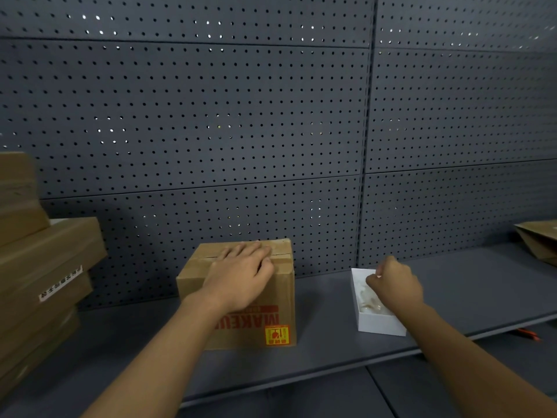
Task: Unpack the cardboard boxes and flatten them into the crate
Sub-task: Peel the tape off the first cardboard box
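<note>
A closed brown cardboard box point(271, 300) with red upside-down print and a yellow label stands on the dark grey shelf point(331, 351). My left hand point(241, 276) rests flat on its taped top, fingers straight. To the right sits a small open white box point(379, 322) holding pale crumpled material. My right hand point(394, 285) hovers over its far end with fingers curled, pinching something small and pale at the rim; what it is I cannot tell.
A leaning stack of several brown cardboard boxes point(45, 267) fills the shelf's left end. A flattened brown cardboard piece point(539, 239) lies at the far right. A dark pegboard wall point(271, 116) backs the shelf. An orange object point(527, 333) shows below the shelf edge.
</note>
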`<state>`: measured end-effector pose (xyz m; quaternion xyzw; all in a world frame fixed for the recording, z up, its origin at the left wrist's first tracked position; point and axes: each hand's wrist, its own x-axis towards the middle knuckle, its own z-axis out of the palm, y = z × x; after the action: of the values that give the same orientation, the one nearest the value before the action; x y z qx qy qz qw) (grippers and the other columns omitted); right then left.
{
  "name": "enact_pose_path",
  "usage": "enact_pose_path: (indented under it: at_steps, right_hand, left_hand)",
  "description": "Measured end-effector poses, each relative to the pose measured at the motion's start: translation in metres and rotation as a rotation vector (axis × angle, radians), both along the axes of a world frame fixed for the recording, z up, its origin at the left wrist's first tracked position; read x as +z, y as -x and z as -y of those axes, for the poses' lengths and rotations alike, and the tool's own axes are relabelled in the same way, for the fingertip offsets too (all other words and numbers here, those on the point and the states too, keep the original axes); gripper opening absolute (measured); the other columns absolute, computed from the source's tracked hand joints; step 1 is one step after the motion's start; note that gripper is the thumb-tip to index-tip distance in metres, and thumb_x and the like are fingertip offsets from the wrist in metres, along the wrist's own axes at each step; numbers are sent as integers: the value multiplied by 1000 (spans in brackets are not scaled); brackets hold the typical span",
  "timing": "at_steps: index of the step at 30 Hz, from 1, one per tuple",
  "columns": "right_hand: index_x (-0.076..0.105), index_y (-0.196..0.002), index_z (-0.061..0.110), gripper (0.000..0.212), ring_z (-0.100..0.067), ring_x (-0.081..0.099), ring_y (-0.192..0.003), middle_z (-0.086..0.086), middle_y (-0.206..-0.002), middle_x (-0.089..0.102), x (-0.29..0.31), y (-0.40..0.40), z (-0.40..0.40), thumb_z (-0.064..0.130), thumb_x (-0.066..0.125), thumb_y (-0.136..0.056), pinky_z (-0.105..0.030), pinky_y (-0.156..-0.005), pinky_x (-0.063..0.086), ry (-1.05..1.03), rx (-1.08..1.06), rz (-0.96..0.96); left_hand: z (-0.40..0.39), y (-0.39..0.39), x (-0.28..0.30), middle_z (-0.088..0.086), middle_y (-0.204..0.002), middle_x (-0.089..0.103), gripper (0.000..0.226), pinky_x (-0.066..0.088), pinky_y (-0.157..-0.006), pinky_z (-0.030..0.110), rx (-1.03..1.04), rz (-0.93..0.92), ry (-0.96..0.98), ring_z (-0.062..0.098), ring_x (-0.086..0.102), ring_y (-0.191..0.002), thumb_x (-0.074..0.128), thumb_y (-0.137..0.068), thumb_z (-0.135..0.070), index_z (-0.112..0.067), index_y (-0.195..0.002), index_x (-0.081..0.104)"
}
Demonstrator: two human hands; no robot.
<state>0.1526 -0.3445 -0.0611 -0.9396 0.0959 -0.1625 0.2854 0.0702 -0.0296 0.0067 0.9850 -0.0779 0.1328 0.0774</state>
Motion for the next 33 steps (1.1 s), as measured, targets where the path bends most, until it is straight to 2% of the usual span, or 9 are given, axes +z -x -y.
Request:
enact_pose_path:
  at_steps: [2,10,13,16,18,20,22,26,33]
  right_hand:
    - [55,-86,5,5,-23,46,-63,-13,-82,62,3,3,0,7,59,-85,-30,-57,36,-84,6,54]
    - [58,-87,8,16,-19,53,-70,-5,-77,59,54,27,-50,22,61,-93,-35,-68,46,-386,374,147]
    - [67,-92,16,15,-23,65,-75,-5,-82,68,74,36,-83,28,61,-97,-36,-69,53,-391,574,113]
    - [75,-106,22,18,-8,68,-82,7,-92,72,82,42,-110,32,61,-100,-29,-75,55,-330,742,143]
    - [74,-120,21,28,3,62,-93,17,-100,65,83,44,-120,37,64,-99,-17,-83,49,-210,806,159]
    - [70,-127,21,40,0,57,-101,18,-105,54,81,45,-123,46,68,-95,-17,-86,45,-118,834,152]
    - [68,-129,22,49,-12,55,-107,7,-110,52,76,44,-123,54,70,-91,-25,-91,45,-57,837,128]
    - [46,-150,21,69,-18,37,-130,1,-131,47,80,46,-120,55,66,-93,-34,-106,37,-15,796,20]
    - [47,-147,24,79,-16,48,-118,5,-124,41,99,45,-130,43,85,-80,-38,-103,50,-42,789,67]
  left_hand:
    - [0,-1,-1,-9,-171,21,55,8,-130,42,0,1,1,15,14,-158,16,-109,-48,-36,-161,30]
    - [3,-2,-1,-9,-166,34,54,20,-127,42,1,53,29,16,28,-154,24,-108,-50,-34,-157,41]
    - [6,1,-1,-12,-140,58,42,45,-104,32,23,198,179,13,54,-128,41,-105,-43,-29,-138,62]
    - [5,5,3,-11,-123,62,29,45,-89,21,17,237,377,6,58,-110,51,-105,-30,-25,-126,69]
    - [-1,11,12,-9,-124,64,28,47,-99,26,49,254,429,5,58,-106,52,-105,-27,-25,-126,69]
    - [-14,15,20,-8,-131,64,31,34,-120,41,124,280,314,11,60,-112,50,-104,-31,-27,-128,68]
    - [-34,16,26,-4,-145,54,39,35,-118,46,244,175,231,21,56,-123,46,-104,-42,-28,-137,61]
    - [-66,12,20,9,-157,34,70,46,-105,46,415,-95,442,34,47,-135,44,-100,-63,-22,-156,37]
    - [-67,26,-3,-6,-129,41,72,45,-107,43,308,308,761,21,41,-131,70,-86,-66,-25,-141,48]
